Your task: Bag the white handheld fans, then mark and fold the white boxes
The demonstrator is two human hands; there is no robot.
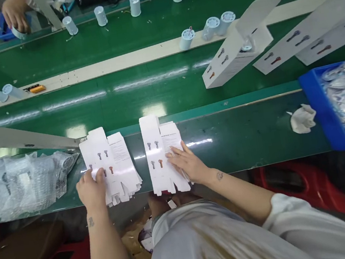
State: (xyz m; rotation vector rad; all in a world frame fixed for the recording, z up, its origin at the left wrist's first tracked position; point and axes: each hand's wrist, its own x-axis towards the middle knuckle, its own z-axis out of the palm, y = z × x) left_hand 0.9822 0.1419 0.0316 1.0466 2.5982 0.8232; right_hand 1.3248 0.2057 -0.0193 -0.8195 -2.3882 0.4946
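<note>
A stack of flattened white cartons (118,157), printed with small pictures and text, lies fanned out on the bench. My left hand (91,190) is at the stack's left side, fingers curled and thumb pressed on the top carton. To the right, another flattened carton (154,154) lies with its printed face up. My right hand (188,164) rests on its text panel, palm down and fingers stretched out.
Bubble-wrapped items (21,182) lie at left; a blue bin (325,111) of small packets and a crumpled white piece (302,119) at right. Upright cartons (227,58) and white cylinders (187,39) stand beyond. Another person's hand (16,16) shows at top left.
</note>
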